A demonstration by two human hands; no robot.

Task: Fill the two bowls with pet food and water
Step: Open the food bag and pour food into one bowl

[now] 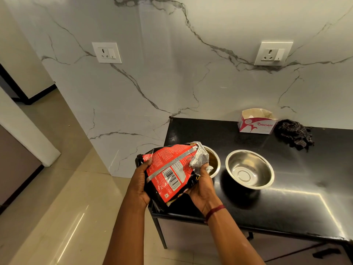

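Note:
A red and black pet food bag [168, 172] is tilted with its torn silver mouth over the left steel bowl [214, 161], which the bag mostly hides. My left hand [140, 180] grips the bag's bottom end. My right hand [202, 183] holds it near the mouth, from below. The right steel bowl [249, 169] stands next to the first one on the black counter [296, 197] and has nothing in it. I cannot tell what is inside the left bowl.
A white and red cardboard box [256, 121] with its top torn open and a dark crumpled cloth [294, 133] lie at the back of the counter by the marble wall. Two wall sockets [107, 52] [273, 53] sit above. Tiled floor [66, 207] lies to the left of the counter's edge.

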